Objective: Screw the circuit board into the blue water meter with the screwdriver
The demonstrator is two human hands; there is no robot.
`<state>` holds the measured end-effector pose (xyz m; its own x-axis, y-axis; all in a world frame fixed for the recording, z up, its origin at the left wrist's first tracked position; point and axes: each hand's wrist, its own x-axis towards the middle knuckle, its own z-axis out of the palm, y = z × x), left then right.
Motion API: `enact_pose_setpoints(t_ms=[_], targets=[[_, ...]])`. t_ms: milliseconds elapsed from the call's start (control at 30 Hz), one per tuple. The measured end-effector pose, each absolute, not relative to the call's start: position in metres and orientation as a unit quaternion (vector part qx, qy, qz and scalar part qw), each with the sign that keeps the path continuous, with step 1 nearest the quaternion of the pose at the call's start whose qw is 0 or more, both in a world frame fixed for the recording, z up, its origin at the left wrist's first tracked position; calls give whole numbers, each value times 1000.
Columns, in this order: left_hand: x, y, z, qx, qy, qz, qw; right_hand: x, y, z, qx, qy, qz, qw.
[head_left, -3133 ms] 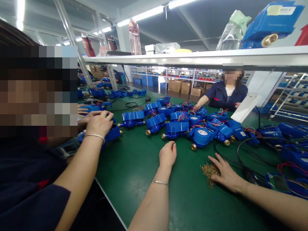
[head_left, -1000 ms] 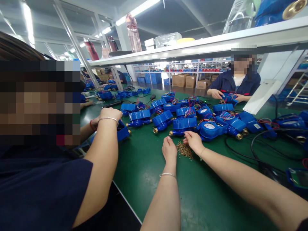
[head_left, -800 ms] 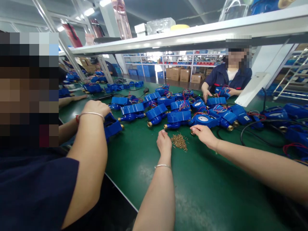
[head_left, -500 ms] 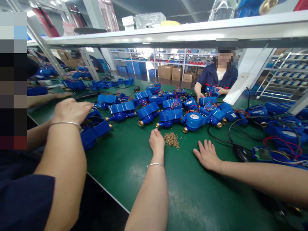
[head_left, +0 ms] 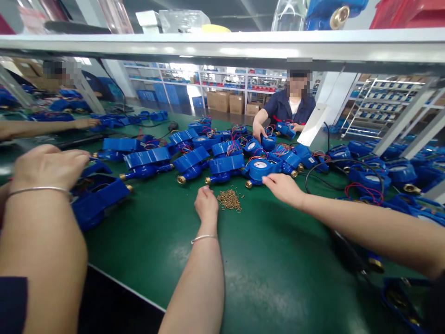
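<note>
My left hand (head_left: 206, 204) rests on the green table with its fingers curled in. Whatever it may hold is hidden. Right beside it lies a small heap of brass-coloured screws (head_left: 229, 200), with a few strays around the edge. My right hand (head_left: 285, 189) reaches in from the right, its fingers closed at the lower right edge of a blue water meter (head_left: 257, 170) with a round dial and a brass end. Another blue water meter (head_left: 225, 165), on its side, lies beyond my left hand.
Several more blue meters with loose red wires cover the table's far side. A co-worker's braceleted arm (head_left: 45, 222) is at the left near an open blue meter (head_left: 100, 197). Across the table, another person (head_left: 288, 109) handles meters. Black cables (head_left: 321, 183) lie right; a white shelf (head_left: 208, 48) spans overhead.
My right hand has lifted from lying flat on the table and moved forward and left to the dial meter. My left hand stays by the screws. The view has swung right.
</note>
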<state>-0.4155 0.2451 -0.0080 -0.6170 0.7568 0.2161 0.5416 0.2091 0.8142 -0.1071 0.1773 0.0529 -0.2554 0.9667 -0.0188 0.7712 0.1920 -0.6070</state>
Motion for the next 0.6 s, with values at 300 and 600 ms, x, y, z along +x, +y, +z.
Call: enact_pose_setpoints(t_ms=[300, 600], targets=[[-411, 245, -2, 416, 761, 483, 122, -19, 110, 42, -652, -737, 106, -143], [-406, 243, 7, 415, 760, 483, 126, -37, 138, 41, -714, -669, 192, -77]])
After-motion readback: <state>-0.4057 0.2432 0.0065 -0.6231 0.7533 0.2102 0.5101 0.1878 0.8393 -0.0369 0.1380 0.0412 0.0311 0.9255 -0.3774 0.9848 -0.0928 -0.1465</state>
